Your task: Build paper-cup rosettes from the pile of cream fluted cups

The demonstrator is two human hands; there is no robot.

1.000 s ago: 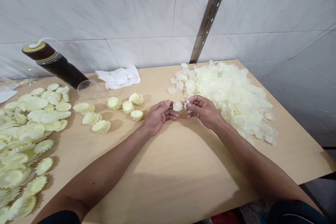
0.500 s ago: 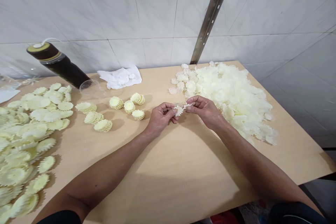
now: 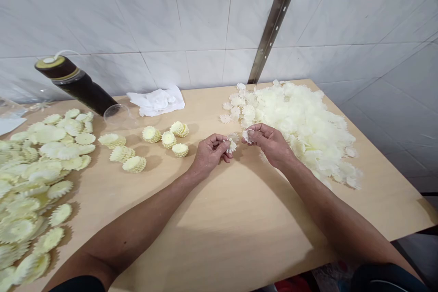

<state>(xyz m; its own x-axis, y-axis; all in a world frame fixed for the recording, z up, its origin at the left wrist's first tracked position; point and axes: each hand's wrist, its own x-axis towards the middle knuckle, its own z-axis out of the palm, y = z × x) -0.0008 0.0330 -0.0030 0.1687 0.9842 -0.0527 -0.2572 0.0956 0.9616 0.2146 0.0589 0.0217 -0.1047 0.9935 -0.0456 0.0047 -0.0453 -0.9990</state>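
Note:
Between the thumb and fingers of my left hand (image 3: 211, 153) is a small pale flower-shaped piece (image 3: 232, 144) with a toothed, petal-like edge; I cannot tell if it is one layer or several. My right hand (image 3: 268, 142), a short way to the right, pinches another whitish petal piece (image 3: 247, 136). A small gap lies between the two pieces. Just behind and right of my right hand spreads a large heap of thin, pale flower-shaped pieces (image 3: 294, 114). Several short stacks of yellowish flower pieces (image 3: 169, 139) stand to the left of my left hand.
A big pile of yellowish stacked flower discs (image 3: 44, 159) covers the table's left side. Behind it a dark bottle (image 3: 85, 91) leans beside a clear plastic cup (image 3: 118, 116). A crumpled white tissue (image 3: 157, 101) lies near the tiled wall, where a metal bracket (image 3: 271, 34) is fixed.
My right hand has moved slightly right, away from my left, with a petal piece in its fingers. My left hand has stayed almost in place.

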